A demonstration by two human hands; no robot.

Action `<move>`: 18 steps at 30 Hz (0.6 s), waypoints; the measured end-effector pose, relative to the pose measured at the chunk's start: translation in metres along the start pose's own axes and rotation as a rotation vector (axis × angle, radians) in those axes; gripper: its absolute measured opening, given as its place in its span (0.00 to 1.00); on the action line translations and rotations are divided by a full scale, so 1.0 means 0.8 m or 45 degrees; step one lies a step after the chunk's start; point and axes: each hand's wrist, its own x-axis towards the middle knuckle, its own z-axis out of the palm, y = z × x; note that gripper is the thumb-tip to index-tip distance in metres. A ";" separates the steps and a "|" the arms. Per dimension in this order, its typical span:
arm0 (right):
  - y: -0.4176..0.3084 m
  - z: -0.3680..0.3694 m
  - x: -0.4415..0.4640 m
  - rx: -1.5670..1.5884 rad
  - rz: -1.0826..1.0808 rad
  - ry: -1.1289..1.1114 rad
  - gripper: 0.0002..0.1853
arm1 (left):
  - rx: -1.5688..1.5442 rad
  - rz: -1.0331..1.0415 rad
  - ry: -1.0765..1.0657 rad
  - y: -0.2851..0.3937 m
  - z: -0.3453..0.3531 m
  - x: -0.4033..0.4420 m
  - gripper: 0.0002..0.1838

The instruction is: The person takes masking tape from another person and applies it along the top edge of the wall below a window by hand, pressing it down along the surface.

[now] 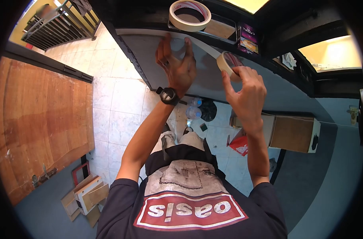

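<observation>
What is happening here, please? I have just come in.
A person holds a roll of tape in the right grip. A pale strip runs from the roll to the top edge of the grey panel, near the open left grip; contact is hard to judge. A second roll lies beyond, left of a purple box.
</observation>
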 end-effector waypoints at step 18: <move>0.006 0.004 -0.002 0.055 0.110 -0.019 0.12 | 0.083 -0.006 -0.147 -0.001 -0.010 0.011 0.36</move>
